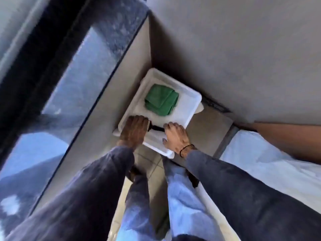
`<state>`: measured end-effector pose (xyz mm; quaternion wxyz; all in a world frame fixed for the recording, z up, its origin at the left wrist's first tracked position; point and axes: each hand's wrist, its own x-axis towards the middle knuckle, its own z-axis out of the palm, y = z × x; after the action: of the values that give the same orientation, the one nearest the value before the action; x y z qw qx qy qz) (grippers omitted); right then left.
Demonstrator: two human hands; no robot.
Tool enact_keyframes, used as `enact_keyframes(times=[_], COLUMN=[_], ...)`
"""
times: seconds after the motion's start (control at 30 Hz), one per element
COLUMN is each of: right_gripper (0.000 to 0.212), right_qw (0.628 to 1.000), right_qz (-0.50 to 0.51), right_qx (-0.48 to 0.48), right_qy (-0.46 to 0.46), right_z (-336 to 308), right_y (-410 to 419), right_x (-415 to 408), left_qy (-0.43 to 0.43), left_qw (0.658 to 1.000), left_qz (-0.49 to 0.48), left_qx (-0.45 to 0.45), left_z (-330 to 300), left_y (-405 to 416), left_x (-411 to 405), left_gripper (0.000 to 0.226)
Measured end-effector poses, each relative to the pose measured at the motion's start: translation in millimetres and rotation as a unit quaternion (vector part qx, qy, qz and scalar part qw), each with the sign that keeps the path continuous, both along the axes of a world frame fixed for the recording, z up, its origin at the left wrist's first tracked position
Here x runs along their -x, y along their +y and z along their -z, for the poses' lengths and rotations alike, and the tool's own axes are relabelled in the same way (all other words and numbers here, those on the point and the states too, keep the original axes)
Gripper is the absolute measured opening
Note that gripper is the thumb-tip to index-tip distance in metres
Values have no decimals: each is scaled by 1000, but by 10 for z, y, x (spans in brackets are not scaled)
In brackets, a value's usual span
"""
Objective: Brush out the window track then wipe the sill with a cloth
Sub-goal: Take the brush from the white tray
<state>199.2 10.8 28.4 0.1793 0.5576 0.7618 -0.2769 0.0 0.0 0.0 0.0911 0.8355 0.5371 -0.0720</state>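
Note:
A white tray stands low in the corner under the window sill. A folded green cloth lies in its far half. Across the near half lies a brush with a black handle. My left hand is closed over the brush's left end, and a pale part of the brush shows at its fingers. My right hand, with a dark bracelet at the wrist, has its fingers curled down at the handle's right end. Whether it grips the handle is unclear. The dark window track runs along the sill's outer edge.
The window glass and its dark frame fill the left. A grey wall rises behind the tray. A bed with pale sheets lies at the right. My legs in light jeans stand on the tiled floor below the tray.

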Motion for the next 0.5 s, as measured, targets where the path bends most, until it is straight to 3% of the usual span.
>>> enact_keyframes(times=[0.1,0.2,0.3,0.4,0.5], right_gripper=[33,25,16,11,18], right_qw=[1000,1000,995,981,950], right_qz=[-5,11,82,163,266], right_qx=[-12,-5,29,41,75], right_qy=[8,12,53,101,147], right_z=[204,247,155,-204,-772], right_y=[75,186,351,509,714], right_x=[54,66,-24,-130,-176], left_qy=[17,88,81,-33,-189], left_qw=[1000,994,987,975,922], left_qz=[7,-12,-50,-106,-223], left_qx=[2,65,133,194,255], left_z=[129,-19,-86,-363,-760], left_y=[65,225,329,329,287], left_x=[17,-47,-20,59,161], left_gripper=[34,35,31,19,12])
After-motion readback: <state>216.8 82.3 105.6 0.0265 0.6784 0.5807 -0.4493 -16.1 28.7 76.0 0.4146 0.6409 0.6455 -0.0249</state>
